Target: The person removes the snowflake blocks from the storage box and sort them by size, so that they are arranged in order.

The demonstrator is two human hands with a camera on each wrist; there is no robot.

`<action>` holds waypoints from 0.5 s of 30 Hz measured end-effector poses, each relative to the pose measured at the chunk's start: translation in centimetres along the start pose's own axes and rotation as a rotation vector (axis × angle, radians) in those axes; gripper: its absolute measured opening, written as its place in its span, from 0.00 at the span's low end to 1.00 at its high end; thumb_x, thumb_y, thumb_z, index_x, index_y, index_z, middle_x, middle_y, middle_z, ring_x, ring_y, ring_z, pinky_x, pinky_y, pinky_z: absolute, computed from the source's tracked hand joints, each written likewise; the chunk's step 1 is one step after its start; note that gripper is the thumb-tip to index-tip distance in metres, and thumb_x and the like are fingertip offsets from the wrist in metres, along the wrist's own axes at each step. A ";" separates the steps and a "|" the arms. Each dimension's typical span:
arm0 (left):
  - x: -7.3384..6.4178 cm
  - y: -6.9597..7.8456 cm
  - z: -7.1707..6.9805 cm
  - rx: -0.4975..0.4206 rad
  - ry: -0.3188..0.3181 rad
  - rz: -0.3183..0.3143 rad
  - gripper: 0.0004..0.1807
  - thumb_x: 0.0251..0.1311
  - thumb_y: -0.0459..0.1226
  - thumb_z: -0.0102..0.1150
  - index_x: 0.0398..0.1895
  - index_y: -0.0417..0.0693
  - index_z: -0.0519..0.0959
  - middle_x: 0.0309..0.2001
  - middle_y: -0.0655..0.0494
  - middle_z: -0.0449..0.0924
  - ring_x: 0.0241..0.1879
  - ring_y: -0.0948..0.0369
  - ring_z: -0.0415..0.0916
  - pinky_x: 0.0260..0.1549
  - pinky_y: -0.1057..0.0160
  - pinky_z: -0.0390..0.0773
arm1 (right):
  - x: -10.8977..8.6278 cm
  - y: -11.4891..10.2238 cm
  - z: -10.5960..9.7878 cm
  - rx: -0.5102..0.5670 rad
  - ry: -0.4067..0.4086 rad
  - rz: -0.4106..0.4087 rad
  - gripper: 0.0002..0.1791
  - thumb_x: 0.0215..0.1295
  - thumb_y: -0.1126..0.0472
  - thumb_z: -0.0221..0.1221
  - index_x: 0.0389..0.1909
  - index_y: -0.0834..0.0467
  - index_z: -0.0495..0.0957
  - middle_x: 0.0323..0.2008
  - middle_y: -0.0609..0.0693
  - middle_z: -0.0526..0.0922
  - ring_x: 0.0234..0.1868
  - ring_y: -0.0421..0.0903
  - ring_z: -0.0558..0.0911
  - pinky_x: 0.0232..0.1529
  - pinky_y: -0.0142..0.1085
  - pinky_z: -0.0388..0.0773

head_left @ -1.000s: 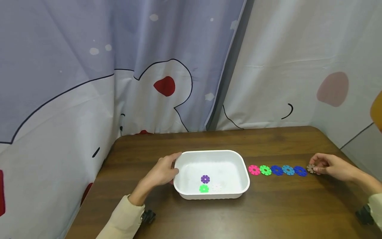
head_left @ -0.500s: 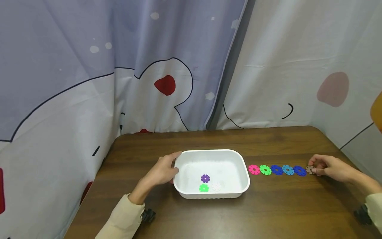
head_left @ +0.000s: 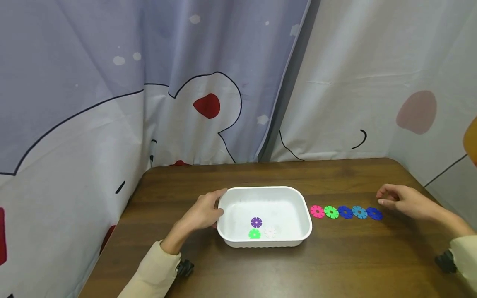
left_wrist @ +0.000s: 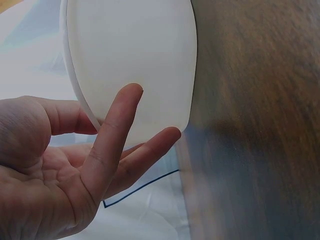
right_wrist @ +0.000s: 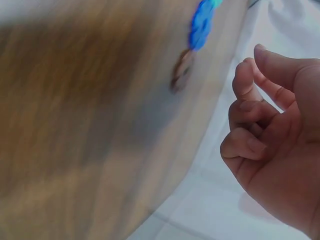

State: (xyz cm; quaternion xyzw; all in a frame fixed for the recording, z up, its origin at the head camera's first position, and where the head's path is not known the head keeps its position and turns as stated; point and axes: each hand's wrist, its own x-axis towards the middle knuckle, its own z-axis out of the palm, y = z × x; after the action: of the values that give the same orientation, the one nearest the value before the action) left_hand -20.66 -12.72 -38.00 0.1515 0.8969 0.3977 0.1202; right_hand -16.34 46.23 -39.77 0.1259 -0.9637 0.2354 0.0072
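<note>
My left hand (head_left: 206,212) grips the left end of a white plastic tray (head_left: 264,244); in the left wrist view its fingers (left_wrist: 115,125) spread against the tray's outer wall. Inside the tray lie a purple notched disc (head_left: 256,222), a green one (head_left: 254,234) and a faint white one (head_left: 270,233). My right hand (head_left: 408,203) hovers past the right end of a disc row, loosely curled and holding nothing. Below it in the right wrist view, a brown disc (right_wrist: 182,70) lies against a dark blue one (right_wrist: 201,25); the head view barely separates brown from the wood.
Running right from the tray along the wooden table (head_left: 298,273) are a pink disc (head_left: 317,211), a green disc (head_left: 331,212), a blue one (head_left: 345,212), a light blue one (head_left: 359,212) and another blue one (head_left: 374,213). Printed curtains (head_left: 208,136) hang behind.
The right hand has let go of the brown disc at the row's right end and lifted slightly away. My left hand stays on the tray, which has not moved.
</note>
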 end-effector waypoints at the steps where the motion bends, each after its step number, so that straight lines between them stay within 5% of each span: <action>1: 0.0 0.0 0.0 -0.001 0.002 -0.002 0.37 0.64 0.22 0.57 0.79 0.36 0.66 0.57 0.33 0.83 0.20 0.59 0.81 0.20 0.53 0.88 | 0.3 -0.7 0.1 0.011 -0.010 -0.006 0.06 0.73 0.63 0.64 0.47 0.58 0.81 0.26 0.41 0.78 0.26 0.32 0.72 0.26 0.30 0.68; 15: 0.1 0.0 0.1 -0.034 -0.002 0.032 0.37 0.63 0.21 0.56 0.78 0.35 0.66 0.58 0.32 0.82 0.21 0.56 0.84 0.19 0.52 0.89 | 4.2 -8.4 1.1 0.120 -0.083 -0.088 0.03 0.74 0.60 0.65 0.41 0.55 0.81 0.26 0.46 0.77 0.26 0.36 0.72 0.26 0.32 0.70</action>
State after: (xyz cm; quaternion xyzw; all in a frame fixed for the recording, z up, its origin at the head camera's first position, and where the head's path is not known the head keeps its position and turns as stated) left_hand -20.68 -12.60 -38.05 0.1643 0.8872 0.4149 0.1172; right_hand -18.32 37.54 -36.67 0.1778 -0.9409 0.2867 -0.0300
